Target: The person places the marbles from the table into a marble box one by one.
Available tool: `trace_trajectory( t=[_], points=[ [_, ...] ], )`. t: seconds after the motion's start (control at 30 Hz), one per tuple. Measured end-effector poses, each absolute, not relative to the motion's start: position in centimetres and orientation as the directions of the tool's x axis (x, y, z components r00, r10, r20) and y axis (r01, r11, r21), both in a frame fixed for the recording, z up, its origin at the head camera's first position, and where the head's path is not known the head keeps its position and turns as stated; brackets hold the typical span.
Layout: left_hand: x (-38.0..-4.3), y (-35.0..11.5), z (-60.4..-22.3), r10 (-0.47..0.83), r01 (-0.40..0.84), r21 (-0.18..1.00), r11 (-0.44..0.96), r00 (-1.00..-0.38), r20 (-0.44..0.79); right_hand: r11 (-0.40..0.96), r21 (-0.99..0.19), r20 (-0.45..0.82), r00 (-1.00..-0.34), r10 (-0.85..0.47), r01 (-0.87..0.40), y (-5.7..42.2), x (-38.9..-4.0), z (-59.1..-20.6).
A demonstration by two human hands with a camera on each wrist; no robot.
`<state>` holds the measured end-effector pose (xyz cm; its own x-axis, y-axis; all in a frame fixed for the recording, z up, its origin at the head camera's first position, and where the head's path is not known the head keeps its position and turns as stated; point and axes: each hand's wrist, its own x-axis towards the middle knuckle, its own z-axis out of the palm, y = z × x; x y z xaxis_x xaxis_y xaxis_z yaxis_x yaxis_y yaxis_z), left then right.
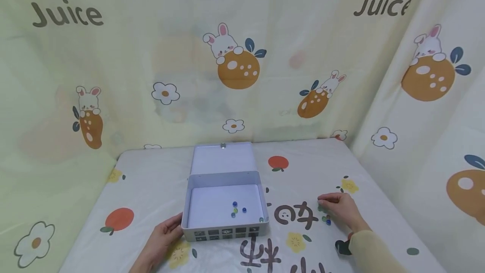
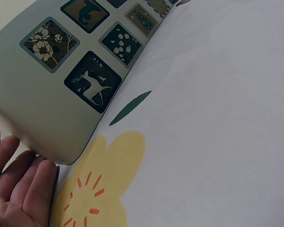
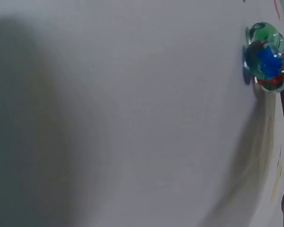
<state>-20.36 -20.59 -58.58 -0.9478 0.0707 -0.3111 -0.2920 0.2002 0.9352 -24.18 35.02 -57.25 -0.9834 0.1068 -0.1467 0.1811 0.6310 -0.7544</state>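
A pale hinged box (image 1: pixel 227 233) with small pictures along its front stands on the cloth, lid (image 1: pixel 223 159) folded back. Several glass marbles (image 1: pixel 235 204) lie on its floor, mostly toward the right. My left hand (image 1: pixel 161 239) rests against the box's left side near the front corner; in the left wrist view its fingers (image 2: pixel 40 189) are bent beside that corner. To the right of the box, my right hand (image 1: pixel 342 207) pinches a small dark marble (image 1: pixel 319 199) at its fingertips, largely hidden. Just below those fingers sits a cluster of marbles (image 3: pixel 265 61), green, blue and red.
A printed cloth (image 1: pixel 151 188) covers the table. Patterned curtains (image 1: pixel 189 113) hang behind it and along both sides. By the right sleeve (image 1: pixel 373 250) is a small black item (image 1: pixel 342 247).
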Motion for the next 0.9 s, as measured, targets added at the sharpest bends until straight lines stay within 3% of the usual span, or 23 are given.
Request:
trace_trajectory(
  t=[0.67, 0.8, 0.9],
  points=[
    [-20.4, -20.5, -58.5, 0.076, -0.301, 0.937, 0.18, -0.945, -0.318, 0.723, -0.661, -0.117, -0.98, 0.161, 0.198, 34.3, -24.4, -57.4],
    [-20.4, -20.5, -58.5, 0.074, -0.299, 0.938, 0.175, -0.946, -0.316, 0.674, -0.707, -0.129, -0.976, 0.175, 0.214, 34.3, -24.4, -56.8],
    [-20.4, -20.6, -58.6, 0.071, -0.295, 0.939, 0.177, -0.948, -0.311, 0.547, -0.817, -0.117, -0.981, 0.156, 0.185, 34.6, -24.4, -56.1]
  ],
)
